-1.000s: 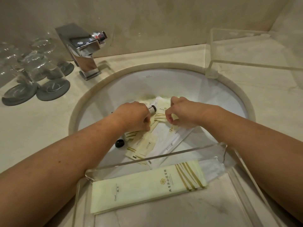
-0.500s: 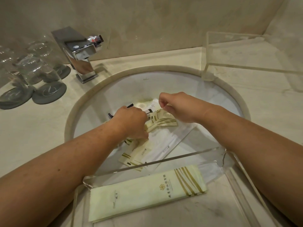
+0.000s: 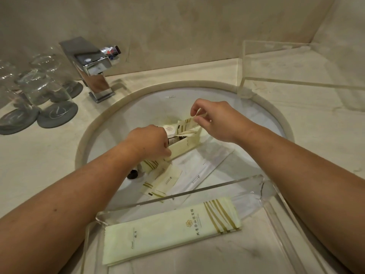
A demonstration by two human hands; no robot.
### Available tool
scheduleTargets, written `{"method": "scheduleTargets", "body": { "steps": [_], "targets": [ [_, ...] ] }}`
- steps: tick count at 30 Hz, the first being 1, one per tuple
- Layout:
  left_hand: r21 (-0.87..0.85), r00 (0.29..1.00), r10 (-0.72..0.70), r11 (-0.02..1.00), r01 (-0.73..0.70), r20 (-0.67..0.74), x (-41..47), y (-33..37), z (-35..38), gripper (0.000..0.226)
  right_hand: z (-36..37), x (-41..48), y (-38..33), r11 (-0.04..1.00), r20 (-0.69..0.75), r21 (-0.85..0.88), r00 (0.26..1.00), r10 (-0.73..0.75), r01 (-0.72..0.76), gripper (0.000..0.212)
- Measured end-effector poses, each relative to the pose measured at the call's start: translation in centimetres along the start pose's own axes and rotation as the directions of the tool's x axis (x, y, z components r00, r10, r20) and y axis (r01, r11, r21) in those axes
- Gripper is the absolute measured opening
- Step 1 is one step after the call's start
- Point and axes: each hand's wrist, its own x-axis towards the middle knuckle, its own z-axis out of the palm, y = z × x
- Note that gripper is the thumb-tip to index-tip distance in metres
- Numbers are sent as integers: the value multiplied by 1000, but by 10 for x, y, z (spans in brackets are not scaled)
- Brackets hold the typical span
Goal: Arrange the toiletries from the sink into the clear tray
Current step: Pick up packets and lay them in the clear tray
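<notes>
Overall beige marble, counter [image 3: 49, 155] and wall [image 3: 177, 26], round white sink [image 3: 146, 107].

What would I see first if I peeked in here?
Two hands over the white sink: the left hand grips a bundle of cream packets, the right hand pinches a striped packet by its top. Nearer, a long cream packet lies in the clear tray, and glasses stand on grey coasters at far left.

Beyond my left hand [image 3: 148, 141] a chrome tap [image 3: 92, 73] stands on the pale stone counter [image 3: 39, 159]; a beige wall [image 3: 177, 26] rises behind it.
</notes>
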Motion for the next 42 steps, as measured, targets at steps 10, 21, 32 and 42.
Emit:
{"method": "scheduleTargets", "body": {
  "steps": [10,21,32,42],
  "targets": [
    [-445,993,-10,894,-45,-119,-8,-12,-19,13,-15,-15,-20,986,-176,159,984,-16,44,25],
    [-665,976,-71,742,-85,-205,-59,-12,-58,18,-45,-54,-53,926,-324,301,938,-125,227,25],
    [-832,985,-41,542,-117,-166,-128,-6,-74,22,-49,-111,-89,882,-324,316,914,-245,348,24],
    [-918,986,101,362,-159,-131,-186,6,-70,25,-36,-146,-121,888,-284,246,905,-317,389,23]
  ]
}}
